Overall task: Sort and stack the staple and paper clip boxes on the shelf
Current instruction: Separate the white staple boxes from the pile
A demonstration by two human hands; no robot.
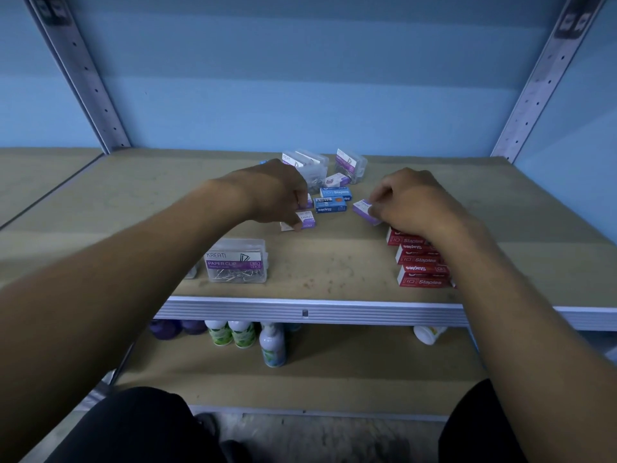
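Chipboard shelf (pixel 334 262) w/ small rectangular cardboard boxes (pixel 330 204)

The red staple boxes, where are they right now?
In the head view, the red staple boxes sit in a row near the shelf's front edge on the right, partly hidden under the right hand's wrist.

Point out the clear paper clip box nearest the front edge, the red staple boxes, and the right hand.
clear paper clip box (pixel 236 260): head view, on its front label.
red staple boxes (pixel 421 262): head view, middle box's top.
right hand (pixel 409 198): head view, back of hand.
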